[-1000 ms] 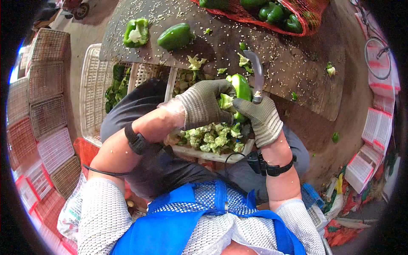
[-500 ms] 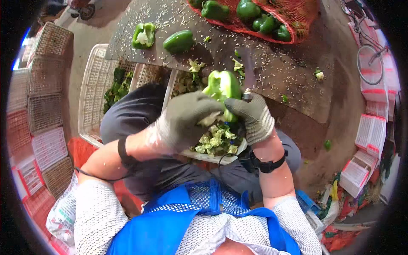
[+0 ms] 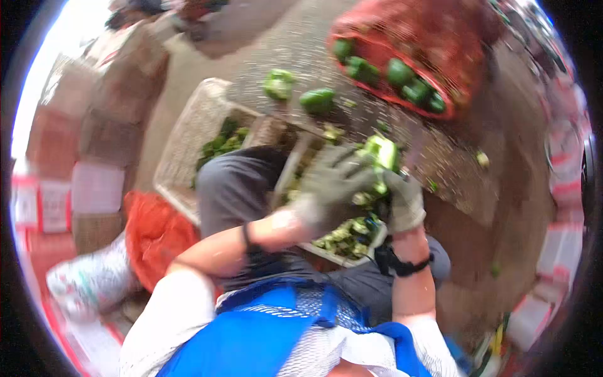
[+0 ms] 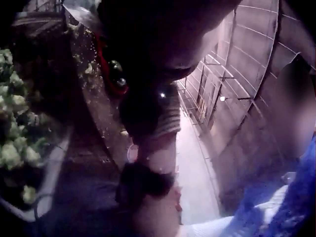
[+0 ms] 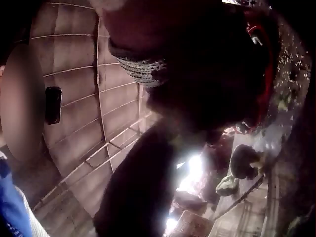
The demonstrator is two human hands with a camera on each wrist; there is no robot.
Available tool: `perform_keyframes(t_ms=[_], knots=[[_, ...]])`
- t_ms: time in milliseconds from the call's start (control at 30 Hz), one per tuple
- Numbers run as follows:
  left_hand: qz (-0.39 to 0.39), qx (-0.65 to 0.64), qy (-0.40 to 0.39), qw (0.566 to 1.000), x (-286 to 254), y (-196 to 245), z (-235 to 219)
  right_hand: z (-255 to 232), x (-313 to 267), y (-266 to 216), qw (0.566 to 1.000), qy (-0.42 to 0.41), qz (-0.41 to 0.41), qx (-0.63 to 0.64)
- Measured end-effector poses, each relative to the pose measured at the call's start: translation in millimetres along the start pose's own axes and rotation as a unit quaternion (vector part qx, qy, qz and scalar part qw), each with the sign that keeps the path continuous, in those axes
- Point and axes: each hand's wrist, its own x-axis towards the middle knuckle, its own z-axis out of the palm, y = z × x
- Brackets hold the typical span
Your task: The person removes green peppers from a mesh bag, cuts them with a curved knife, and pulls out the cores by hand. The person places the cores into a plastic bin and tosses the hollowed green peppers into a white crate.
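In the head view my right hand (image 3: 405, 200) grips a green pepper (image 3: 382, 152), its cut, pale side facing up. A curved knife at that hand is too blurred to make out clearly. My left hand (image 3: 336, 188) is just left of the pepper, fingers extended towards it; whether they touch is unclear. Both hands wear grey-green gloves. Below them, pale green pepper cores (image 3: 345, 239) fill a crate, also seen as cores (image 4: 15, 103) in the left wrist view. The right wrist view is mostly dark.
On the seed-strewn board (image 3: 452, 163) lie a cut pepper (image 3: 278, 84) and a whole pepper (image 3: 317, 100). A red net bag (image 3: 414, 56) of peppers lies at the back. A crate (image 3: 188, 141) with green pieces stands left of the knee; stacked crates (image 3: 97, 188) stand farther left.
The head view has swung, shifting the scene rightwards and down. My left hand has left the core it held inside the pepper and is beside the pepper, fingers extended. My right hand keeps its grip.
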Motion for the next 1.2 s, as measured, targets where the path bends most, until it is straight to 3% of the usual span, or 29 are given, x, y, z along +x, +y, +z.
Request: perform_keyframes(t_ms=[33, 100, 167, 200, 233, 300, 367, 467, 500, 567, 600, 633, 700, 733, 833, 900, 933, 967, 1000, 1033, 1067, 1100, 1133, 1167, 1200], knots=[[-0.041, -0.071, -0.026, 0.996, 2.4, -13.4, 2.8, 16.5, 1.0, -2.5, 0.999, -0.043, 0.029, -0.016], [-0.178, -0.119, -0.044, 0.976, 12.1, -18.0, 23.8, 12.3, 2.4, -2.4, 0.997, -0.030, 0.040, -0.057], [-0.152, 0.024, -0.033, 0.988, 10.4, -7.8, 10.9, 0.5, 8.4, 13.1, 0.991, -0.057, 0.010, -0.118], [-0.231, 0.057, -0.119, 0.964, 16.3, 1.4, -1.9, -7.0, 9.5, 20.0, 0.987, -0.060, -0.008, -0.146], [-0.222, 0.065, -0.183, 0.956, 16.1, -1.1, -5.1, -7.9, 9.2, 24.7, 0.982, -0.064, 0.008, -0.178], [-0.205, 0.070, -0.175, 0.960, 0.8, -10.5, 6.7, 7.1, 0.8, 24.9, 0.981, -0.069, 0.025, -0.180], [-0.157, 0.061, -0.262, 0.950, 0.4, -1.1, -21.2, 18.0, -8.5, 15.8, 0.974, -0.078, 0.021, -0.212], [-0.122, -0.016, -0.194, 0.973, -4.9, -12.0, -17.1, 14.0, -9.1, 14.9, 0.967, -0.086, -0.057, -0.231], [-0.129, -0.067, -0.157, 0.977, -6.5, -11.7, -17.8, 14.7, -5.5, 11.7, 0.963, -0.054, -0.029, -0.263], [-0.019, -0.116, -0.010, 0.993, -19.8, -8.7, -21.6, 4.4, 3.1, 9.6, 0.986, -0.061, 0.028, -0.151], [-0.030, -0.145, 0.073, 0.986, -21.5, -10.9, -15.0, -0.8, 8.2, 10.5, 0.994, -0.057, 0.022, -0.091], [-0.054, -0.134, 0.138, 0.980, -24.1, -13.0, -12.2, 5.0, 4.9, 3.5, 0.997, -0.044, 0.003, -0.068], [0.009, 0.032, 0.181, 0.983, -21.1, -24.8, -26.5, -8.0, 9.8, -1.4, 0.993, 0.009, 0.028, -0.118], [-0.039, 0.132, 0.185, 0.973, -18.8, -19.1, -29.1, -12.4, 11.9, -1.2, 0.998, -0.013, 0.024, -0.060], [-0.020, 0.175, 0.093, 0.980, -26.9, -31.4, -21.9, -6.7, 6.7, -11.5, 0.997, -0.021, 0.065, -0.028], [0.100, 0.170, 0.049, 0.979, -21.9, -28.2, -15.4, 4.9, -5.9, -10.3, 0.996, -0.051, 0.065, -0.038], [0.117, 0.163, -0.012, 0.980, -21.5, -34.0, -14.7, 5.9, -8.7, -8.9, 0.995, -0.078, 0.057, -0.031], [0.135, 0.145, 0.009, 0.980, -18.9, -37.3, -17.7, 14.5, -9.1, -5.3, 0.992, -0.110, 0.050, -0.022], [0.154, 0.128, 0.030, 0.979, -16.2, -40.6, -20.9, 31.6, -10.7, -0.5, 0.996, -0.055, 0.041, 0.059], [0.155, 0.096, 0.050, 0.982, -19.1, -37.5, -31.3, 33.4, -13.6, 0.3, 0.996, -0.079, 0.018, 0.033], [0.157, 0.142, 0.064, 0.975, -26.6, -36.3, -44.7, 35.3, -15.9, 1.0, 0.995, -0.102, -0.007, 0.008], [0.148, 0.180, 0.078, 0.969, -38.3, -40.1, -63.2, 27.4, -17.3, -6.4, 0.988, -0.156, -0.002, -0.012], [0.081, 0.187, 0.070, 0.977, -47.8, -31.8, -89.5, 19.7, -18.4, -13.9, 0.977, -0.210, 0.001, -0.033], [0.016, 0.191, 0.060, 0.980, -58.5, -23.9, -114.6, 22.2, -18.5, -11.5, 0.983, -0.185, -0.004, -0.014], [-0.030, 0.154, 0.148, 0.977, -85.2, -47.7, -115.9, 23.6, -19.7, -15.4, 0.985, -0.172, 0.006, -0.014]])
